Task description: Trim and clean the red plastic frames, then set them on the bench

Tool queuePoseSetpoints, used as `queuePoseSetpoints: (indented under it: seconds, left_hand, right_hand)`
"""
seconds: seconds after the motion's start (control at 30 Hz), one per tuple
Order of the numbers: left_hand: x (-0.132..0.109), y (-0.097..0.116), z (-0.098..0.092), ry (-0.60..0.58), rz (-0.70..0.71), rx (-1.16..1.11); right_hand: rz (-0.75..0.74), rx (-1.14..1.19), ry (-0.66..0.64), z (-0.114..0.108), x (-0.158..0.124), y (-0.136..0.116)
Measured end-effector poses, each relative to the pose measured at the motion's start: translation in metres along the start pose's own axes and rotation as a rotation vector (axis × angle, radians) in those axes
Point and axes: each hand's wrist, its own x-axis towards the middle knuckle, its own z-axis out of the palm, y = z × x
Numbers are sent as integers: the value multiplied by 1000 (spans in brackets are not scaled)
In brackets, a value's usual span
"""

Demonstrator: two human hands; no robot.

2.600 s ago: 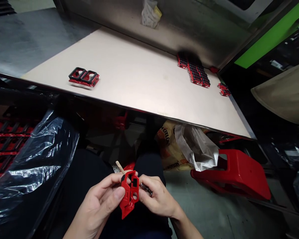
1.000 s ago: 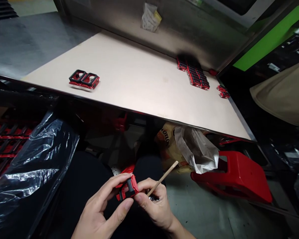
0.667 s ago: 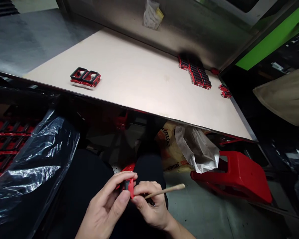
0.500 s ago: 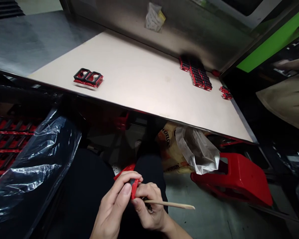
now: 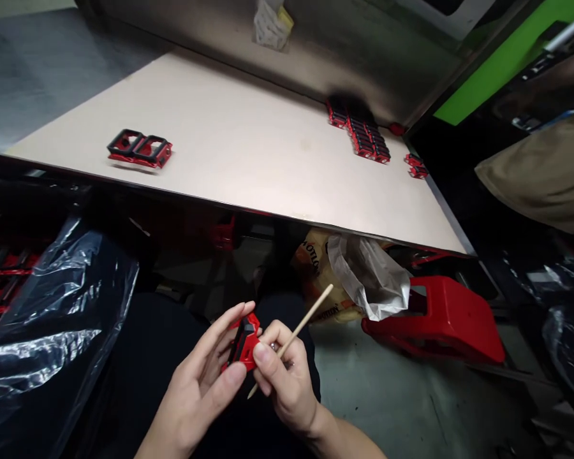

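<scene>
Over my lap, my left hand (image 5: 203,379) grips a small red and black plastic frame (image 5: 245,342) between fingers and thumb. My right hand (image 5: 287,370) pinches a thin wooden stick (image 5: 310,314), its upper end slanting up to the right and its pointed end showing below the fingers. The right thumb and fingertips also touch the right side of the frame. Two joined frames of the same colours (image 5: 139,149) lie near the table's front edge at the left.
Rows of stacked red and black frames (image 5: 366,137) stand at the back right of the light table (image 5: 249,140). Two smaller pieces (image 5: 415,166) lie near its right edge. Below are a plastic-lined crate (image 5: 71,306), a printed bag (image 5: 310,261) and a red stool (image 5: 454,319). Another person's sleeve (image 5: 540,172) shows at right.
The frame has turned so its black face and red side show. The stick has swung from pointing right to pointing up and right. My view has shifted slightly right.
</scene>
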Motion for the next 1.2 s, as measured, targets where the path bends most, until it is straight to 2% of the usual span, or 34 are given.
queuePoseSetpoints:
  seconds: [0.07,0.17,0.57,0.93,1.2]
  left_hand:
    - [-2,-1,-7,-70,16,24]
    - [-2,-1,-14,-131,-34,51]
    - [-1,2,-13,-107,-56,87]
    - [1,0,-13,-76,-31,82]
    - [0,3,-8,-58,-17,109]
  right_hand:
    - [33,73,-21,1,2,-4]
    - [54,127,-30,2,2,-5]
    - [79,204,-23,0,2,-10]
    - [234,367,29,3,4,-13]
    - [327,595,-29,3,6,-13]
